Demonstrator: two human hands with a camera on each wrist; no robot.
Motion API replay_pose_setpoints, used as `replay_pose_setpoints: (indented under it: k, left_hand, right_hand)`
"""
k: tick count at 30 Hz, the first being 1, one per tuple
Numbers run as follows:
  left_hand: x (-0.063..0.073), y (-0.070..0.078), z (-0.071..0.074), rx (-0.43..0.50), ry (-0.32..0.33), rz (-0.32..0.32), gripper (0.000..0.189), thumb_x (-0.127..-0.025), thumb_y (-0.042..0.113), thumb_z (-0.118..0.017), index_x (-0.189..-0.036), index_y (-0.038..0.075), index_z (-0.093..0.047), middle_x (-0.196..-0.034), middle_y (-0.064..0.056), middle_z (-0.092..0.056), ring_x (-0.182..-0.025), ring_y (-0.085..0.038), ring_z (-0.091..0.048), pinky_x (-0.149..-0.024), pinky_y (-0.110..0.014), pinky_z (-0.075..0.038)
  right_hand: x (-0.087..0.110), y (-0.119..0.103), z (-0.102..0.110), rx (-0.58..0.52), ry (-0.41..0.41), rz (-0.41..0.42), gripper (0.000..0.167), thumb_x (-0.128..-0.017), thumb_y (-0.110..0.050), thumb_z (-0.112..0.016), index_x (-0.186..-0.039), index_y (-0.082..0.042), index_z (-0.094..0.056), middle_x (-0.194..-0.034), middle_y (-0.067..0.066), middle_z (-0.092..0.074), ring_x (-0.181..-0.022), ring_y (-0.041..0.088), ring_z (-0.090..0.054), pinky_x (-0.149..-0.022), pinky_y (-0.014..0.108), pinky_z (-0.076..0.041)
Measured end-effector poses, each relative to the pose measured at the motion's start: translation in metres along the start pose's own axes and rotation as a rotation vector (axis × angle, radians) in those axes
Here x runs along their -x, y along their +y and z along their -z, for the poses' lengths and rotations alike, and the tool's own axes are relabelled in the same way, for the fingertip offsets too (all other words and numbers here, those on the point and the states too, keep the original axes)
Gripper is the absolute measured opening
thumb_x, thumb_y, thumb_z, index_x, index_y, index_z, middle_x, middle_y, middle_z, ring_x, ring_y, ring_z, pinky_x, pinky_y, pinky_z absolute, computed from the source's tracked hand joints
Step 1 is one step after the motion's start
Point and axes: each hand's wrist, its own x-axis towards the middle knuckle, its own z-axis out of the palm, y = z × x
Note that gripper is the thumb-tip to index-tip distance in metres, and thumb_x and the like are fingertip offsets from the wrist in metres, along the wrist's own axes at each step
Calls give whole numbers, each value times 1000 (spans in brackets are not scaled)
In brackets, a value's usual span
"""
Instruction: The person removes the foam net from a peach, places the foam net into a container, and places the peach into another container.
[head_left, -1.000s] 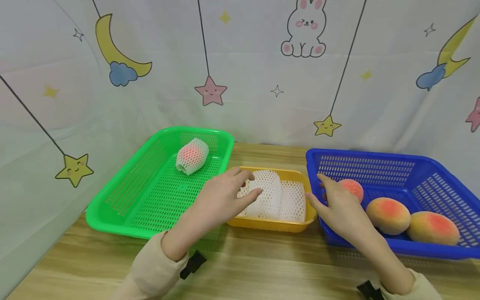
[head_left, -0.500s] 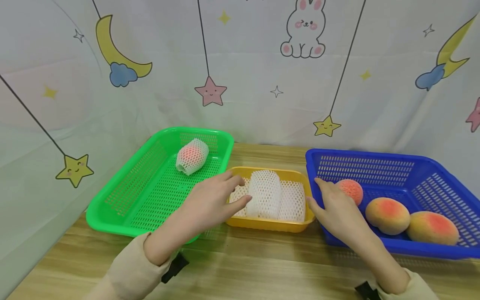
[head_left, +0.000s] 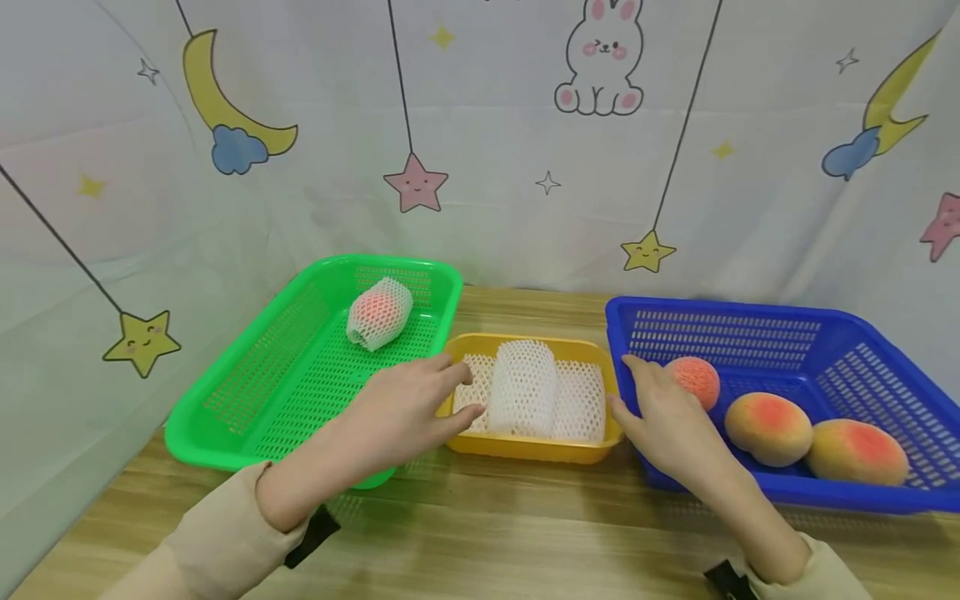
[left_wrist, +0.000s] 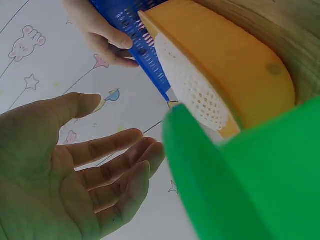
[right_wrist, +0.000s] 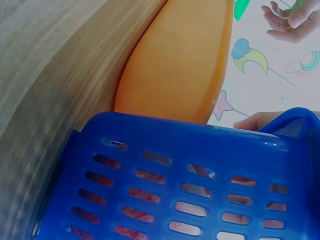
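Note:
My left hand hovers with loosely bent fingers beside the left end of the yellow tray, over the green basket's near right side. In the left wrist view its palm and fingers hold nothing. White foam net sleeves lie in the tray. My right hand is over the blue basket's left rim, thumb pointing towards the tray. No item shows in its grasp, though the basket wall hides much of it in the right wrist view. Beside it lies a rough pink fruit.
A net-wrapped pinkish fruit lies at the back of the green basket. Two yellow fruits with red blush sit in the blue basket. A patterned cloth hangs behind the wooden table.
My left hand has drawn back left and down from above the net sleeves, uncovering them. My right hand has shifted only slightly. The baskets' contents look the same.

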Motion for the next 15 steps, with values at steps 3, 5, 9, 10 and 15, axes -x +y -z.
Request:
replay_pose_setpoints:
  k: [3,5,9,10,15]
  left_hand:
    - [2,-2,2,-21,-19,3,28,-90,37,-63,-104,13,-65,-86,3,-62,-60,-7,-48,-48,-21,-36]
    - [2,-3,3,-31,-25,-1,28,-90,37,-63,-104,13,-65,-86,3,-63,-60,-7,-48,-47,-21,-36]
    - [4,-7,5,-49,-21,-20,28,-90,37,-64,-102,12,-65,-85,2,-63,-58,-6,-48,-46,-20,-35]
    - [4,-8,6,-54,-19,-25,28,-90,37,-64,-102,12,-65,-84,2,-62,-58,-6,-47,-46,-20,-35]
    - [1,-15,9,-88,-5,-58,27,-88,36,-66,-99,12,-66,-76,4,-56,-52,-6,-41,-43,-19,-32]
  right_hand:
    - [0,0,0,-5,-19,-10,61,-97,-32,-50,-143,6,-33,-139,30,-44,-130,48,-42,-100,67,-35]
    - [0,0,0,-6,-27,-15,62,-97,-32,-49,-144,5,-32,-141,30,-43,-130,48,-41,-101,67,-34]
    - [1,0,0,-8,-36,-20,61,-98,-32,-47,-144,5,-31,-144,31,-41,-133,48,-38,-103,67,-32]
    - [0,0,0,-8,-37,-20,61,-98,-32,-46,-145,5,-31,-144,31,-40,-134,48,-37,-103,67,-32]
    - [1,0,0,-11,-34,-20,60,-98,-31,-45,-145,5,-31,-145,30,-39,-134,48,-37,-104,67,-31]
